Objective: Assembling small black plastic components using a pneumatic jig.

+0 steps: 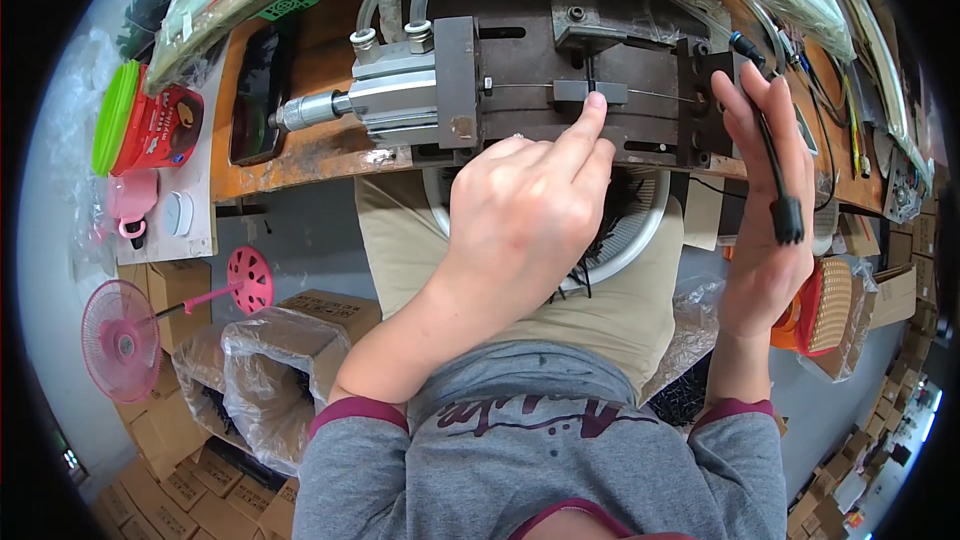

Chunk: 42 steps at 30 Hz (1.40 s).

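My left hand [530, 195] reaches over the metal fixture [520, 60]. Its index finger is stretched out, with the tip pressing on a small grey block [572, 92] where a thin black piece [591, 65] crosses it. The other fingers bend under the palm, and the thumb is hidden. A thin wire runs through the block between the fixture's two end plates. My right hand [770, 180] is raised beside the right end plate [712, 100]. Across it lies a slim black cord with a thick ribbed end [788, 220], held among the fingers.
A silver cylinder [395, 95] with clear hoses forms the fixture's left side. A phone [258, 105] and a red tub [175, 130] lie further left. Between my legs stands a white basket [640, 240] with black strips. Plastic-lined cartons [270, 350] and a pink fan [122, 340] stand below left.
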Motion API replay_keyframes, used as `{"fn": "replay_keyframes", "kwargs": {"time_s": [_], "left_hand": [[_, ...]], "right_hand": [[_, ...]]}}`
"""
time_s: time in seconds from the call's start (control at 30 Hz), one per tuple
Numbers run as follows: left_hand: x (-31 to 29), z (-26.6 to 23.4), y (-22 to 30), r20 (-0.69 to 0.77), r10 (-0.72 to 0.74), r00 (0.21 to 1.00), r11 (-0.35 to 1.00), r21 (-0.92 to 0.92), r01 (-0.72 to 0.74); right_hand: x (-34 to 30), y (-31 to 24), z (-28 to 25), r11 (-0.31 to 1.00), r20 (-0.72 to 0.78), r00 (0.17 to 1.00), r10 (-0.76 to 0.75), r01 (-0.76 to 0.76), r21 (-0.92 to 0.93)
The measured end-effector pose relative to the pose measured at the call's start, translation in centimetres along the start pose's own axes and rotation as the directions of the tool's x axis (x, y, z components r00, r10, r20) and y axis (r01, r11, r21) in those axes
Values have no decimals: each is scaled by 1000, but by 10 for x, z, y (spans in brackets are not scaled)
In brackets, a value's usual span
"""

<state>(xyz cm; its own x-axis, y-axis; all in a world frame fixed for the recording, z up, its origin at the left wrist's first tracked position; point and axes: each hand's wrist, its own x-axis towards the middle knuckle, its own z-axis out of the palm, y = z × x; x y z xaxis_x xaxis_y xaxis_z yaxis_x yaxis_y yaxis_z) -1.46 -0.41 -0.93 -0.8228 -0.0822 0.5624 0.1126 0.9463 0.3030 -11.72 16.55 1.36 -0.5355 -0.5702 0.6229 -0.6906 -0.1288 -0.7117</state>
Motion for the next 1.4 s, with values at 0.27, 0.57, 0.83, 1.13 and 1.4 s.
{"fn": "replay_keyframes", "kwargs": {"time_s": [0.27,0.57,0.83,1.13,1.4], "left_hand": [[0,-1,-1,19,-16,1000,1000,21,15],[-14,-25,-1,146,-4,989,975,-217,36],[-49,-23,-7,511,68,857,904,-395,164],[-62,3,-10,536,58,843,920,-357,163],[-69,2,-9,425,45,904,927,-355,121]], "right_hand": [[-9,-11,4,988,3,999,38,-37,-147],[-8,1,23,870,232,973,-15,127,-476],[5,-1,39,749,368,923,109,167,-641],[31,-9,23,810,491,869,67,239,-535],[171,-9,-35,623,234,972,-33,204,-756]]}}
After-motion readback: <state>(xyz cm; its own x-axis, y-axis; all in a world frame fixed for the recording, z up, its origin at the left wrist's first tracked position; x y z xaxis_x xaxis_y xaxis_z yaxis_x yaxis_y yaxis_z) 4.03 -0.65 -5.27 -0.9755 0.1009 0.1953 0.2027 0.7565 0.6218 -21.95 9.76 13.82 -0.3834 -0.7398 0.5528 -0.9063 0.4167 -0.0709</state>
